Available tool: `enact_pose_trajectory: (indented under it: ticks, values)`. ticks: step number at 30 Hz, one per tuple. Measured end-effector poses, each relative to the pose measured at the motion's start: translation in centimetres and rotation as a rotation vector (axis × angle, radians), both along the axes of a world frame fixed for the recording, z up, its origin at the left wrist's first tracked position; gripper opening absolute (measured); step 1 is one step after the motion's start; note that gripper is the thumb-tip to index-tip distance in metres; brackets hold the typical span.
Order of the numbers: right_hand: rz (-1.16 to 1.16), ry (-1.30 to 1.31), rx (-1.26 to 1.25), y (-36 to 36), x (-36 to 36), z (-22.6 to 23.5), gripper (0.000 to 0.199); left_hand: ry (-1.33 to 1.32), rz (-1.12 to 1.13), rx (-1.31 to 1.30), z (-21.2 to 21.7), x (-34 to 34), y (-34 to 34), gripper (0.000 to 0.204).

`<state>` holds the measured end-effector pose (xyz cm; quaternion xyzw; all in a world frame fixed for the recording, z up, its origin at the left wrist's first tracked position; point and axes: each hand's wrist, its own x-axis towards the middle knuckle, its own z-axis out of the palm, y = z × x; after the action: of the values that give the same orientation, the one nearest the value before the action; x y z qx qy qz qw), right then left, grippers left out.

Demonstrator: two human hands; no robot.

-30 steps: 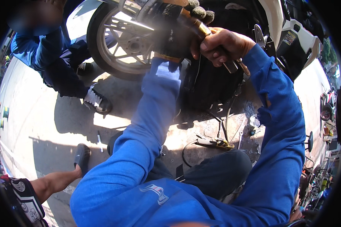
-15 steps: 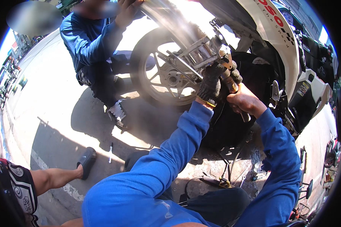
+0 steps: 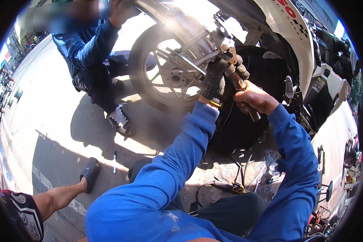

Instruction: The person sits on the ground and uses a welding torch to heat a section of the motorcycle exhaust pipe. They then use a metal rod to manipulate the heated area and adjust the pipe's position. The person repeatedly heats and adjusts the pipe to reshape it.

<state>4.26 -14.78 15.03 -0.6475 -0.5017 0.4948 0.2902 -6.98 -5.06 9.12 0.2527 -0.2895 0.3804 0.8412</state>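
Observation:
A brownish, heat-stained metal pipe (image 3: 234, 78) slants below a metal frame part (image 3: 209, 46) of a partly stripped motorbike. My left hand (image 3: 214, 78), in a dark knit glove with a yellow cuff edge, is closed around the pipe's upper part; its fingers show on the far side. Lower down, my bare right hand (image 3: 257, 98) wraps the same pipe, whose end sticks out below the fist. Just above the glove is a copper-coloured bracket (image 3: 232, 56). Whether the pipe is joined to the bike is hidden by the glove.
The motorbike's rear wheel (image 3: 149, 72) stands left of my hands, with a white body panel (image 3: 294, 40) at the right. A co-worker in a blue sleeve (image 3: 84, 46) crouches beyond the wheel. Another person's sandalled foot (image 3: 90, 173) is at the left. Cables and a yellow-ended tool (image 3: 238, 187) lie near my knee.
The whole scene has shifted slightly left in view. Both my hands keep their grip on the pipe, and the pipe's position against the bike looks much the same.

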Motion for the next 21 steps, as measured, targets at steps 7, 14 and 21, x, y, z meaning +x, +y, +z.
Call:
enact_pose_trajectory:
  ticks: [7, 14, 21]
  values:
    - [-0.045, -0.318, 0.186, 0.8, -1.1, -0.8, 0.015, 0.15, 0.355, 0.099, -2.0, 0.6, 2.2, 0.038]
    - [-0.074, -0.657, 0.331, -0.1, -2.0, -0.2, 0.034, 0.191, 0.517, -0.017, -1.2, 1.7, 1.5, 0.04]
    - [-0.161, -0.842, 0.43, 0.2, -2.3, -1.3, 0.037, 0.276, 0.715, -0.042, -0.5, 1.2, 1.3, 0.042]
